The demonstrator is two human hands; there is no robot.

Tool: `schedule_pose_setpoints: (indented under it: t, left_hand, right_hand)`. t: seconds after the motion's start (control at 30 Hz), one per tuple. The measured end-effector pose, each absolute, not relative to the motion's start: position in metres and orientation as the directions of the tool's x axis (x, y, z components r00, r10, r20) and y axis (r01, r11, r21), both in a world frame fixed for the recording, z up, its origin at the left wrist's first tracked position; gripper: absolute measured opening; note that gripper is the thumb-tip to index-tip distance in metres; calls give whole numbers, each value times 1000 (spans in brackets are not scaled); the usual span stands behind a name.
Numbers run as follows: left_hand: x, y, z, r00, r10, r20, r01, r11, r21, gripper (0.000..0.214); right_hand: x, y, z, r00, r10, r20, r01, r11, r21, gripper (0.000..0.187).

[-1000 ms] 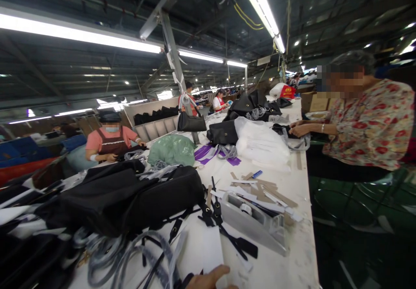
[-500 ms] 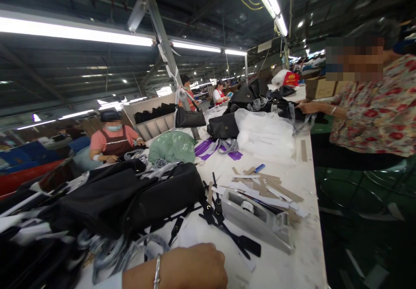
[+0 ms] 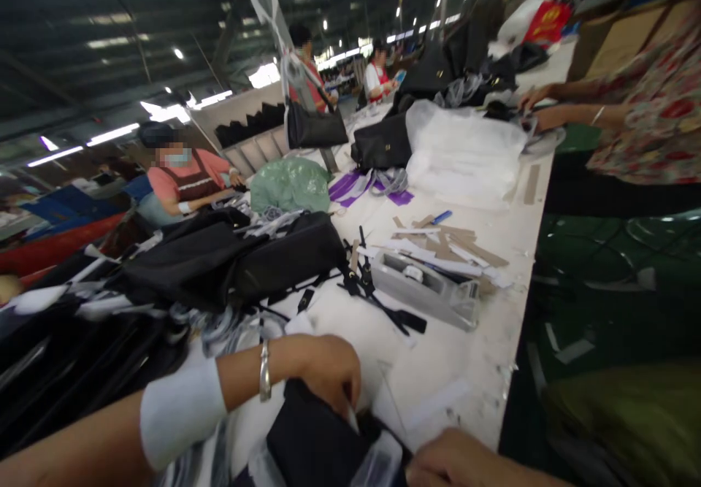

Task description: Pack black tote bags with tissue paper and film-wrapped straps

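Observation:
A black bag (image 3: 315, 439) lies low in front of me, with clear plastic wrap (image 3: 377, 461) around parts of it. My left hand (image 3: 331, 370), with a silver bangle and a white cuff on the arm, reaches over its upper edge. Those fingers are curled down at the bag's opening, and a thin pale strip shows beneath them; what they pinch is partly hidden. At the bag's right side my right hand (image 3: 454, 461) is closed on its edge, cut off by the bottom of the view.
A grey tape dispenser (image 3: 421, 290), black straps (image 3: 383, 308) and card strips (image 3: 454, 242) lie ahead on the white table (image 3: 487, 370). Black bags (image 3: 290, 257) pile up at left. Beyond are a green plastic bag (image 3: 290, 184) and white plastic wrapping (image 3: 465, 155). Co-workers sit left and right.
The view has tilted down. My left hand now bends down at the black bag, which has come into view at the bottom. My right hand has appeared beside it.

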State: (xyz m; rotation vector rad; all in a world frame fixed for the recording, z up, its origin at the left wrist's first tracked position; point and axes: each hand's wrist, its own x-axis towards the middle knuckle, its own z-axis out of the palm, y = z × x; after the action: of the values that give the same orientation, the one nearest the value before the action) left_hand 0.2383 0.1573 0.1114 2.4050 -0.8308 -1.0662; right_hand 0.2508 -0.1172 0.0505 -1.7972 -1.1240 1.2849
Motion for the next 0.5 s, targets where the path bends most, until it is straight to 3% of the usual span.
schedule_pose_setpoints:
  t: [0.1, 0.23, 0.37, 0.5]
  left_hand:
    - [237, 158, 115, 537, -594, -600, -184, -776, 603, 10]
    - [233, 156, 102, 432, -615, -660, 48, -715, 698, 12]
    - [230, 149, 98, 496, -616, -612, -59, -727, 684, 10]
    - [235, 134, 108, 234, -743, -627, -52, -654, 755, 22]
  right_hand:
    - [245, -118, 47, 112, 924, -366, 236, -383, -893, 46]
    - [245, -122, 50, 46, 954, -295, 254, -297, -921, 30]
    - [239, -126, 47, 63, 963, -264, 348, -269, -898, 21]
    - [232, -126, 43, 84, 971, -222, 387, -237, -891, 23]
